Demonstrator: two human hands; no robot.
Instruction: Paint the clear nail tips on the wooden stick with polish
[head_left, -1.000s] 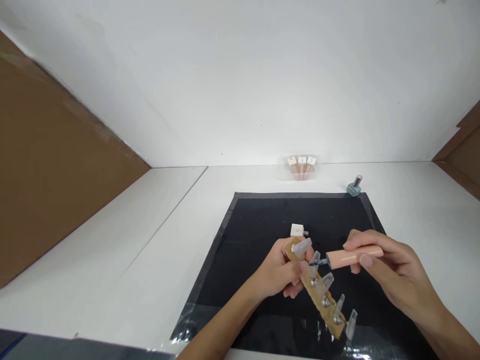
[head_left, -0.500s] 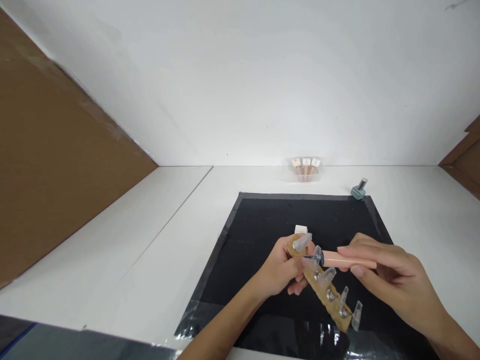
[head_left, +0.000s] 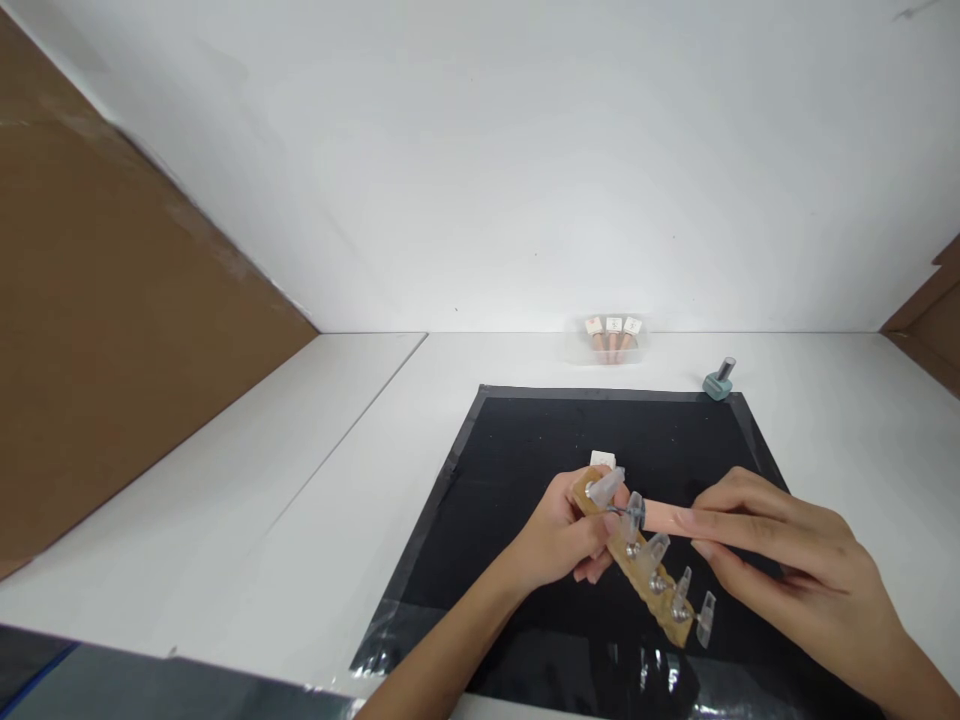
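My left hand (head_left: 559,540) is closed around the upper end of a tan strip (head_left: 660,600), a nail-tip stand held slanting above the black mat. Several clear nail tips (head_left: 607,487) stand on it on small metal posts. Between the fingers of my right hand (head_left: 799,565) is a nail polish brush with a pink cap handle (head_left: 661,517). Its dark bristle end points left, at the second nail tip (head_left: 634,515) from the top; I cannot tell whether they touch. Behind my left hand shows a small white-topped object (head_left: 602,459), its lower part hidden.
The black mat (head_left: 517,440) lies on a white table (head_left: 337,530). A clear box (head_left: 576,352) with three pink, white-topped bottles stands at the back. At the mat's far right corner is a teal bottle (head_left: 718,386) with a silver cap. A brown panel (head_left: 127,320) rises at left.
My right fingers have shifted along the pink handle toward the brush end. The lower end of the strip has moved slightly up and left; my left hand is nearly still.
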